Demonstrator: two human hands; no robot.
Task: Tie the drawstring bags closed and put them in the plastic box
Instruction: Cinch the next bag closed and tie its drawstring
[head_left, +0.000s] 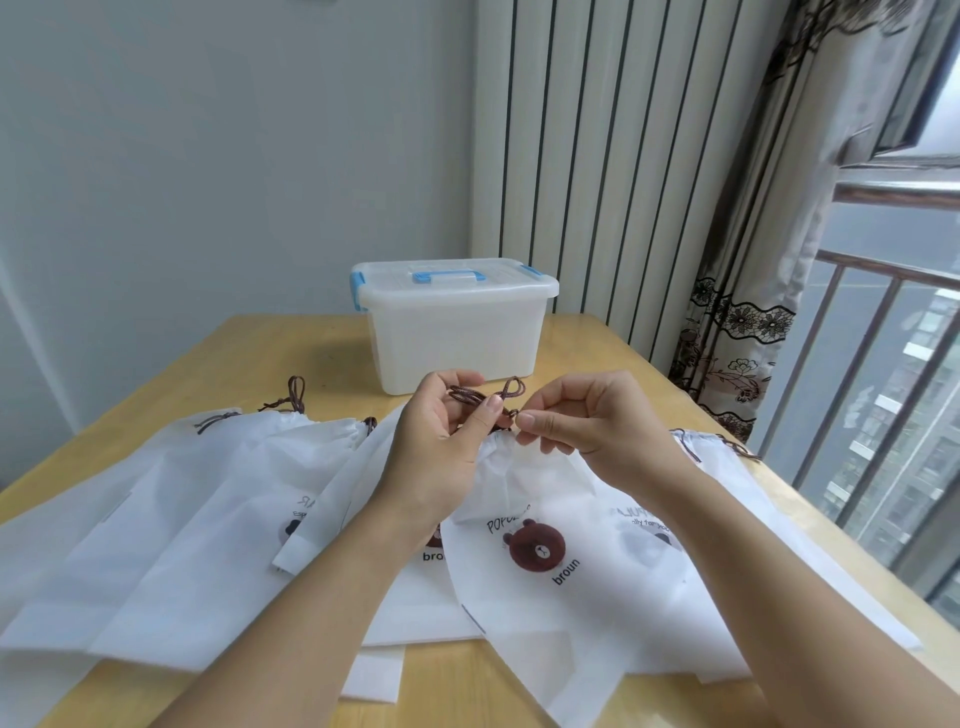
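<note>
From my head camera, I look down at my two hands. My left hand (441, 441) pinches the brown string (485, 397) of the bear bag (545, 545). My right hand (587, 415) pinches the string too, right at the bag's bunched top. The bag hangs just under my hands. I think I am still tying this one, so it is not done yet.

More white bags (208, 493) lie flat to the left of my hands, and another bag (711, 467) lies to the right. They all still need to go in.

The plastic box (452, 332) sits past my hands. Its lid is on. I cannot see any bags inside it.
</note>
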